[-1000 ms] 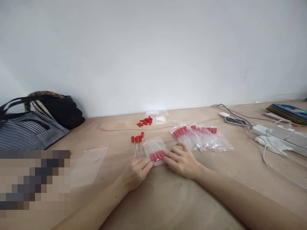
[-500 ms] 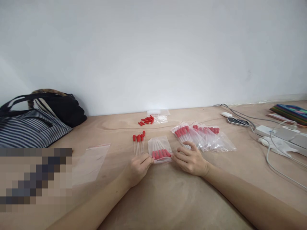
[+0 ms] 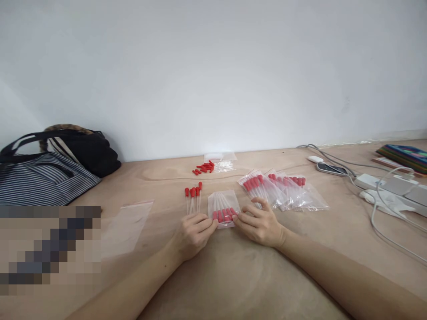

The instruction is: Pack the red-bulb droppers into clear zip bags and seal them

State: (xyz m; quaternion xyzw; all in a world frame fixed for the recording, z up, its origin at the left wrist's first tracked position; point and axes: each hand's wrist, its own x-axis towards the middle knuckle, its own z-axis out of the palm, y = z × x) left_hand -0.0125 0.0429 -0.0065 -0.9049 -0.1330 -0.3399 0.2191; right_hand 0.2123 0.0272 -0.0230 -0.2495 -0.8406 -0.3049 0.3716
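Observation:
A clear plastic bag (image 3: pixel 224 200) holds several red-topped droppers, their red bulbs towards me. My left hand (image 3: pixel 196 233) pinches its near left corner. At the near right corner, the fingers of my right hand (image 3: pixel 259 226) grip the bag's edge. Several loose droppers (image 3: pixel 192 192) lie just beyond my left hand. Right of the held bag, several filled bags (image 3: pixel 280 191) of red-topped droppers overlap. A flat clear bag (image 3: pixel 128 226) with a red strip lies to the left.
Loose red bulbs (image 3: pixel 205 168) and thin clear tubes on a bag (image 3: pixel 223 165) lie near the wall. A striped bag (image 3: pixel 50 178) sits at left. Cables, a dark device (image 3: pixel 331 169), a power strip (image 3: pixel 396 189) and a colourful pouch (image 3: pixel 405 158) are at right.
My right hand has shifted slightly left and its fingertips are now over the bag's near right corner. The bag's near edge looks flatter, and its body has moved slightly right.

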